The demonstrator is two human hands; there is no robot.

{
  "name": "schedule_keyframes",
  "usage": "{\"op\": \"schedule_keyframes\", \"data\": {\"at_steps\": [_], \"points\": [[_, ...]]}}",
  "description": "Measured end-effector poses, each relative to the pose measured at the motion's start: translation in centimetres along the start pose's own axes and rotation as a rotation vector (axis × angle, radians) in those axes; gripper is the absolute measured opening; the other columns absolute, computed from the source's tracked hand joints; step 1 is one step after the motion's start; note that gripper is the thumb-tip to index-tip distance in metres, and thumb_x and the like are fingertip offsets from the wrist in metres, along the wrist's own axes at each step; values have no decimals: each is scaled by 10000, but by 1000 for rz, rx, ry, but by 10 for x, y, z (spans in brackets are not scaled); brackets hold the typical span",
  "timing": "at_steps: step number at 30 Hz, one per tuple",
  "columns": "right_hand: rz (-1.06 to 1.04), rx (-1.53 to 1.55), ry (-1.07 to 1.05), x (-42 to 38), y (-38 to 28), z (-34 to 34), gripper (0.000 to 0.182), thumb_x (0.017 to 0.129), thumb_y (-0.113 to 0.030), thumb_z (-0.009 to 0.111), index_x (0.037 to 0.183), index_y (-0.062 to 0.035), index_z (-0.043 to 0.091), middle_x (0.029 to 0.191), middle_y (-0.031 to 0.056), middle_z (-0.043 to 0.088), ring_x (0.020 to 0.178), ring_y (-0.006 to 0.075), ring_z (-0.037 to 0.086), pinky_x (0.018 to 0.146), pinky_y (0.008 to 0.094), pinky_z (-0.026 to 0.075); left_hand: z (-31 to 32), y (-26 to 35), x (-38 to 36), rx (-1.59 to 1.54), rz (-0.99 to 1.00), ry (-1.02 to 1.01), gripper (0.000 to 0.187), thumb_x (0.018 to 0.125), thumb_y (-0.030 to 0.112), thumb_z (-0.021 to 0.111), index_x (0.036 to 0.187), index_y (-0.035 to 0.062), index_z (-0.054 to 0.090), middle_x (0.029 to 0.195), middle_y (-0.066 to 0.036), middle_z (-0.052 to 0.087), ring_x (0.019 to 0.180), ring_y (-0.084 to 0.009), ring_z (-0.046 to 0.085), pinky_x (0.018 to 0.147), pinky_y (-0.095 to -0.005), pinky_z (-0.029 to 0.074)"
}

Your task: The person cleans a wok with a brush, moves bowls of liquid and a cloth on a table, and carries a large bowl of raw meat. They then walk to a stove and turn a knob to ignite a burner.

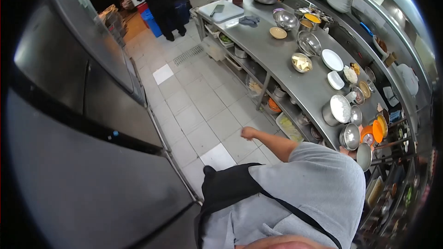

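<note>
Over the tiled floor (194,106), my right hand (248,133) hangs with its fingers curled in and nothing showing in them. The bare forearm comes out of a grey short sleeve, and a black apron (230,184) covers my front. To the right of the hand runs a long steel counter (258,37); its lower shelf (251,69) is nearest, with a clear tub of pale green food (290,127) on it. My left hand is out of the picture.
Steel refrigerators (92,157) line the left side. The counter carries a pot of white food (340,109), a bowl of yellow pieces (302,62) and a cutting board (221,12). Fingers (351,152) show by a metal bowl (364,157). A person in black (159,0) stands far back.
</note>
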State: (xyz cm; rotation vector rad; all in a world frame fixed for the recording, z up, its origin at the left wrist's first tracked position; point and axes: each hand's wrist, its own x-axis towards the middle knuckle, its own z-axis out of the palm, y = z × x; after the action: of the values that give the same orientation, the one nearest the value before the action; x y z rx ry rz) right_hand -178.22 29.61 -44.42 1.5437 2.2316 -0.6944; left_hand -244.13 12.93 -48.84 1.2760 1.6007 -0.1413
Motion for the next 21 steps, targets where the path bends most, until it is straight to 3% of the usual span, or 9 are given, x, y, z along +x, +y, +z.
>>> {"op": "schedule_keyframes", "data": {"at_steps": [1, 2, 4, 5, 9, 11, 13, 18, 21], "points": [[407, 442, -81, -14, -6, -3, 244, 857, -261, 548, 966, -87, 679, 873, 129, 682, 710, 256, 672, 657, 379, 530, -36, 15, 33, 142, 166, 15, 176, 789, 204, 569, 814, 37, 618, 707, -131, 626, 645, -276, 600, 592, -420, 491], [318, 185, -41, 8, 20, 52, 227, 576, -88, 693, 802, -73, 697, 712, 113, 676, 669, 280, 665, 590, 420, 513, -75, 37, 69, 286, 372, 43, 177, 787, 207, 567, 812, 40, 619, 708, -132, 626, 645, -278, 597, 592, -424, 489], [351, 140, -117, -37, -15, -4, 271, 573, -61, 658, 838, -89, 703, 776, 97, 690, 673, 252, 677, 597, 384, 537, -157, 86, 153, 492, 769, 128, 179, 783, 213, 562, 807, 45, 619, 708, -135, 627, 644, -281, 592, 590, -432, 483], [701, 958, -83, -37, -15, 14, 257, 604, -56, 647, 855, -97, 687, 781, 94, 684, 674, 233, 680, 607, 357, 552, -193, 124, 187, 524, 948, 167, 180, 781, 216, 559, 805, 48, 620, 708, -136, 628, 644, -283, 589, 589, -435, 481], [637, 1093, 33, -27, -20, 112, 152, 747, -87, 643, 892, -43, 642, 754, 123, 676, 634, 217, 679, 542, 372, 568, -311, 379, 237, -465, 327, -14, 63, 846, 102, 517, 882, 64, 551, 681, -28, 538, 499, -104, 492, 409, -236, 373], [1212, 1776, 78, -24, -53, 56, 167, 891, -132, 570, 909, 29, 611, 710, 214, 637, 614, 300, 665, 508, 457, 561, -351, 463, 290, -438, 328, 10, 81, 863, 117, 547, 913, 55, 562, 696, -25, 555, 520, -97, 517, 430, -228, 391], [1206, 1700, -126, 4, -40, 75, 182, 833, -126, 645, 927, 29, 623, 746, 180, 637, 633, 269, 650, 552, 406, 544, -380, 529, 338, -429, 374, 45, 93, 867, 133, 557, 921, 57, 564, 702, -26, 563, 527, -97, 528, 436, -228, 398], [31, 799, 723, 82, 48, 52, 238, 663, -146, 751, 807, 7, 639, 699, 140, 610, 724, 236, 621, 631, 394, 506, -432, 599, 457, -245, 388, -15, 117, 867, 154, 568, 951, 74, 569, 717, -22, 583, 529, -101, 547, 484, -249, 455], [404, 746, 198, 196, 155, -52, 93, 766, -150, 627, 762, -62, 657, 753, 168, 644, 643, 314, 617, 620, 381, 513, -466, 620, 473, -231, 126, -101, 128, 860, 163, 573, 956, 77, 569, 718, -25, 585, 534, -116, 564, 500, -261, 476]]}}
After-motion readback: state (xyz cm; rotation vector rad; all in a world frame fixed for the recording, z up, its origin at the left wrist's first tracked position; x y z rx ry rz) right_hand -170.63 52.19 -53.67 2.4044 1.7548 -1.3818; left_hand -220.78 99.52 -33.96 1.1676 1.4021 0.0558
